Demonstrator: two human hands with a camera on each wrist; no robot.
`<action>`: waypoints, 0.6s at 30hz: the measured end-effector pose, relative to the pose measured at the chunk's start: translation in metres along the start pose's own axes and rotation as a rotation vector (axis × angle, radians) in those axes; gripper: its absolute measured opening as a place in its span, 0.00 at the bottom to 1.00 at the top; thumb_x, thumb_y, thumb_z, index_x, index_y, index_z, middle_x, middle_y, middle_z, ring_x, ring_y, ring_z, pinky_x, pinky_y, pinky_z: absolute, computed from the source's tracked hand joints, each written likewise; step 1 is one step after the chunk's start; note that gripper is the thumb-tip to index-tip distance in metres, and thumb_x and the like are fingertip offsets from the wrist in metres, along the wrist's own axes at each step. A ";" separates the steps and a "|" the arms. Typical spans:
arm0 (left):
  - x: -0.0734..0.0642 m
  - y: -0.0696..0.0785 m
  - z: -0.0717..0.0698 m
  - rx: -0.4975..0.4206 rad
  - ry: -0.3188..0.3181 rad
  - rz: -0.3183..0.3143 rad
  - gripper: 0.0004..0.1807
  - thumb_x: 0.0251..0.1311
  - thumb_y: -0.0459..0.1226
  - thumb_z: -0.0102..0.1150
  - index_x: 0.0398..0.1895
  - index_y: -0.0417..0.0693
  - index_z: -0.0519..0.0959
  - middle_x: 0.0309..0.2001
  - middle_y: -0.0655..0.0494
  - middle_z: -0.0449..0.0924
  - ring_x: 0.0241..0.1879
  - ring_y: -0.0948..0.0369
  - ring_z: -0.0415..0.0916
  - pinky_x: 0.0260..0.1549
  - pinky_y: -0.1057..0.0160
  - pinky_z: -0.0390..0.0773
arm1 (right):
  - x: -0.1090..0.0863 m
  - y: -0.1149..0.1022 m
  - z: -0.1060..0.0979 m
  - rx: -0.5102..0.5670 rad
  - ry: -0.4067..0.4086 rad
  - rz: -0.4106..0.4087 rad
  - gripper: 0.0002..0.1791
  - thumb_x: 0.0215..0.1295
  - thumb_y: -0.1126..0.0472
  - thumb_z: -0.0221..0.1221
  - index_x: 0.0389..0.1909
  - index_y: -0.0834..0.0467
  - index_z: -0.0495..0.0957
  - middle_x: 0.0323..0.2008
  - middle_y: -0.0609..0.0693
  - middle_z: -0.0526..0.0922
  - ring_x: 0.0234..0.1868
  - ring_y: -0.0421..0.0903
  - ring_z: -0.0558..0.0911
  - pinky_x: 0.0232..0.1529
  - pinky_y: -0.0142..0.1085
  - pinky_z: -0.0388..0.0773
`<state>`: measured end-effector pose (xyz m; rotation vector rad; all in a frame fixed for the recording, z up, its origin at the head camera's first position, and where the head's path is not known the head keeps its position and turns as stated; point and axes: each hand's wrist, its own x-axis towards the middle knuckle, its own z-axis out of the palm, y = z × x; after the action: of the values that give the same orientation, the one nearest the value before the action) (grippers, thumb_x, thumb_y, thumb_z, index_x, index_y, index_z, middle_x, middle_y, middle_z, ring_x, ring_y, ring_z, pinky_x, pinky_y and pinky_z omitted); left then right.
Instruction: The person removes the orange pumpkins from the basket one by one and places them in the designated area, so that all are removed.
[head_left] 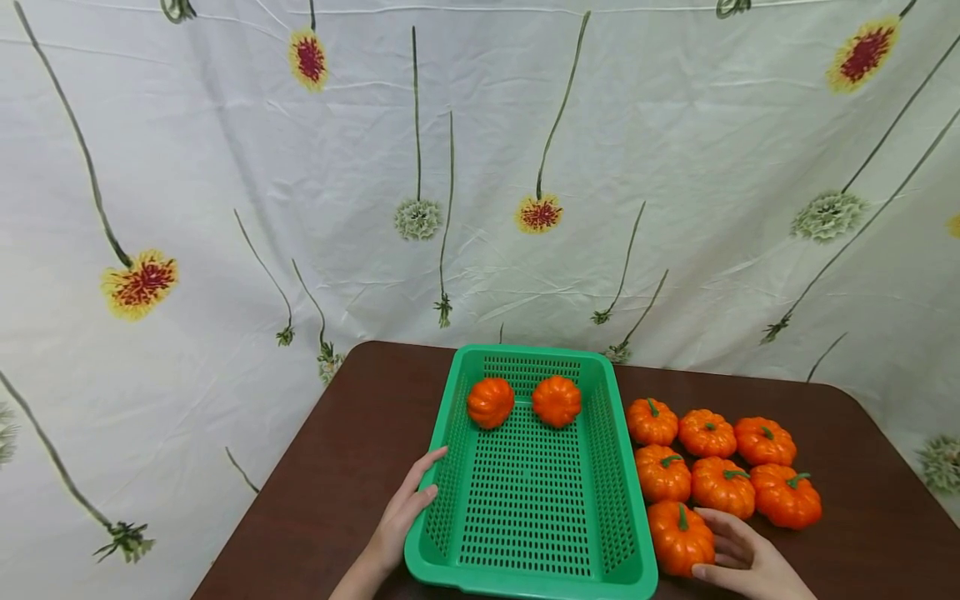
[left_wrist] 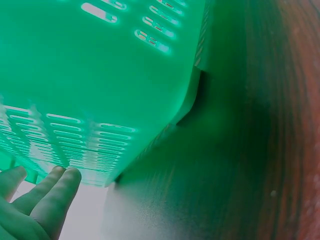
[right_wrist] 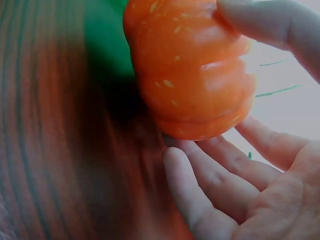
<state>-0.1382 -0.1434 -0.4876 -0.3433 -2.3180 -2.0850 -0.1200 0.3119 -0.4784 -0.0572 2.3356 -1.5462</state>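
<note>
A green perforated plastic basket [head_left: 525, 583] stands on the dark table. Inside it, near the far end, lie two small orange pumpkins, one on the left [head_left: 491, 403] and one on the right [head_left: 557, 402]. My left hand [head_left: 397, 521] rests at the basket's left rim, its fingers fairly straight; in the left wrist view the fingers [left_wrist: 52, 197] reach along the outer side wall. With thumb and fingers around its right side, my right hand [head_left: 742, 554] holds the nearest pumpkin [head_left: 678, 542], just right of the basket. That pumpkin [right_wrist: 190, 75] fills the top of the right wrist view, thumb against it.
Right of the basket, several more pumpkins [head_left: 722, 487] sit in close rows beyond the held one. The brown table [head_left: 345, 442] extends to the basket's left. A white floral cloth [head_left: 360, 275] hangs behind the table's far edge.
</note>
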 end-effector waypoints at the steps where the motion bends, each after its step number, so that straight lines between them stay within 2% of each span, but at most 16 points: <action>1: 0.000 0.000 0.000 0.001 0.000 -0.001 0.24 0.71 0.40 0.38 0.70 0.52 0.61 0.71 0.53 0.52 0.66 0.70 0.49 0.58 0.38 0.50 | 0.001 0.001 0.000 0.008 -0.010 -0.001 0.42 0.59 0.58 0.64 0.66 0.73 0.53 0.64 0.73 0.56 0.56 0.61 0.71 0.45 0.35 0.75; 7: 0.000 0.001 0.000 -0.005 -0.002 -0.006 0.25 0.71 0.41 0.38 0.70 0.52 0.61 0.71 0.53 0.52 0.68 0.59 0.46 0.58 0.38 0.50 | 0.004 0.008 -0.001 0.030 -0.068 -0.013 0.41 0.60 0.61 0.62 0.66 0.74 0.52 0.64 0.74 0.56 0.56 0.63 0.71 0.46 0.41 0.75; 10: 0.000 0.001 0.000 -0.010 -0.004 -0.004 0.25 0.71 0.41 0.38 0.70 0.52 0.60 0.71 0.53 0.52 0.68 0.62 0.47 0.58 0.38 0.49 | 0.004 0.008 -0.002 0.034 -0.084 -0.010 0.40 0.60 0.62 0.62 0.66 0.73 0.52 0.64 0.74 0.56 0.56 0.62 0.71 0.47 0.42 0.75; 15: 0.000 0.001 0.000 -0.004 -0.007 0.001 0.25 0.71 0.41 0.37 0.70 0.52 0.60 0.71 0.53 0.52 0.65 0.74 0.49 0.58 0.38 0.49 | 0.004 0.007 -0.003 0.048 -0.113 -0.017 0.40 0.60 0.63 0.61 0.66 0.74 0.51 0.64 0.74 0.56 0.57 0.64 0.70 0.47 0.44 0.74; 18: 0.000 0.001 0.000 0.002 -0.005 0.003 0.24 0.71 0.40 0.37 0.70 0.52 0.61 0.71 0.53 0.52 0.64 0.76 0.50 0.58 0.39 0.49 | 0.005 0.007 -0.003 0.044 -0.130 -0.023 0.40 0.60 0.63 0.61 0.66 0.74 0.50 0.63 0.75 0.55 0.57 0.64 0.70 0.48 0.46 0.74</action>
<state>-0.1380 -0.1437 -0.4866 -0.3524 -2.3206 -2.0826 -0.1243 0.3163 -0.4845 -0.1698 2.2071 -1.5559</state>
